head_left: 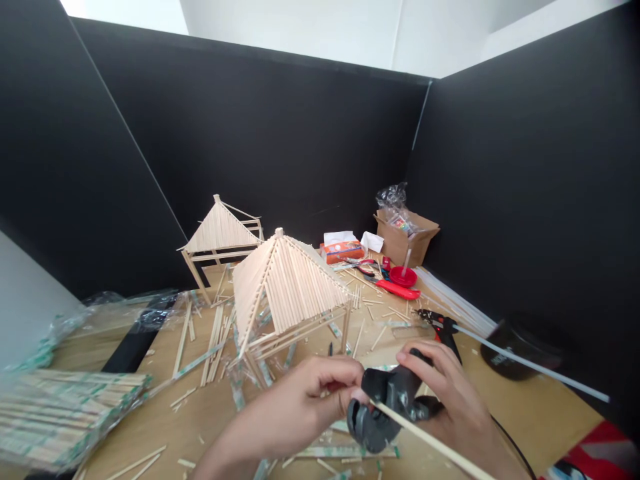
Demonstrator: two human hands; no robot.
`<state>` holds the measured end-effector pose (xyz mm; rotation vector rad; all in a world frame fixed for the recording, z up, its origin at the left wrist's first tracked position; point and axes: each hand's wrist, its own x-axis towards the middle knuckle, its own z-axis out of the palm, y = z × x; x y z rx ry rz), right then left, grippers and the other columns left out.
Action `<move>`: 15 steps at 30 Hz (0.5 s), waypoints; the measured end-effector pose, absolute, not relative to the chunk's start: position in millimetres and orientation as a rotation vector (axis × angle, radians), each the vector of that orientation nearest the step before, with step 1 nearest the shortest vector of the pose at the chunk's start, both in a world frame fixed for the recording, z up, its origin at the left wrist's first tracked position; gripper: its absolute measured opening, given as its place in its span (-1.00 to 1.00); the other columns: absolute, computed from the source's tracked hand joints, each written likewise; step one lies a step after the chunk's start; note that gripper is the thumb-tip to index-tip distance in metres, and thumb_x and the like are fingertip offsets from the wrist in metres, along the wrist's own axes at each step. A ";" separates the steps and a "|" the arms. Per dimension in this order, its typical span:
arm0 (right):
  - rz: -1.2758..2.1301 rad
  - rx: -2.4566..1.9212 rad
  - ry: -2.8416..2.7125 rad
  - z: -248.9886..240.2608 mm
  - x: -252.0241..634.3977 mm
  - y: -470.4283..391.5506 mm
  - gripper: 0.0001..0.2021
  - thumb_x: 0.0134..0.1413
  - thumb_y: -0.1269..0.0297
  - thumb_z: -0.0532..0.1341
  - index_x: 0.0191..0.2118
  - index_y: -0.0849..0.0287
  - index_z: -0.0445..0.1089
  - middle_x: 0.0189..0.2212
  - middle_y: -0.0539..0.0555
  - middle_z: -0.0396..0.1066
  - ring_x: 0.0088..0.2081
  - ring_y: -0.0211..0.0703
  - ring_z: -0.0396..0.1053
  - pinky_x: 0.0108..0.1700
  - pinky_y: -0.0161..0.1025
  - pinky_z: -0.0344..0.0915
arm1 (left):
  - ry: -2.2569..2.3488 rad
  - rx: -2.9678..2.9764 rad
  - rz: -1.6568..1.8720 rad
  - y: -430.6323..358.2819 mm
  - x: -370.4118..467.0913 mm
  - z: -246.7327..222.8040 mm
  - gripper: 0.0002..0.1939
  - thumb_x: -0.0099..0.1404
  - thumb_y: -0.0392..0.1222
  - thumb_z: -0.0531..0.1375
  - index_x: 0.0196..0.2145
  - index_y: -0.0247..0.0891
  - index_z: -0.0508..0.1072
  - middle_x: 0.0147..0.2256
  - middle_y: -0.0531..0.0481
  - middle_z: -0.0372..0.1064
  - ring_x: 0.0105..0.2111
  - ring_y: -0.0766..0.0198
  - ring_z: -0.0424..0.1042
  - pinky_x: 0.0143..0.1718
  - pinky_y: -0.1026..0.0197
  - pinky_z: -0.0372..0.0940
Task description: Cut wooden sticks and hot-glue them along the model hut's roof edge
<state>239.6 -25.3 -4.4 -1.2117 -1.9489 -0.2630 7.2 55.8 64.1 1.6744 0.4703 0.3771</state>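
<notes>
Left hand (pixel 305 393) pinching a thin wooden stick (pixel 430 440), right hand (pixel 450 393) gripping a dark cutter (pixel 385 407); best fed squarely, held steady.

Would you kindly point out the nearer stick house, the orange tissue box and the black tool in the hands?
Nearer stick house (pixel 287 283): head view, on its sloping roof.
Orange tissue box (pixel 342 251): head view, on its front face.
Black tool (pixel 387 400): head view, on its body between the hands.
</notes>
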 end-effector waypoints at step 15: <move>0.381 -1.803 -1.822 -56.7 278.0 -52.1 -0.74 0.27 0.25 0.08 0.03 0.05 0.36 -0.09 0.07 0.54 -0.08 -0.11 0.52 -0.08 -0.24 0.44 | 0.680 1.078 0.290 57.9 83.5 -29.8 -0.59 0.12 0.19 0.24 -0.44 -0.22 0.29 -0.66 0.28 -0.14 -0.65 0.45 -0.26 -0.58 0.28 -0.30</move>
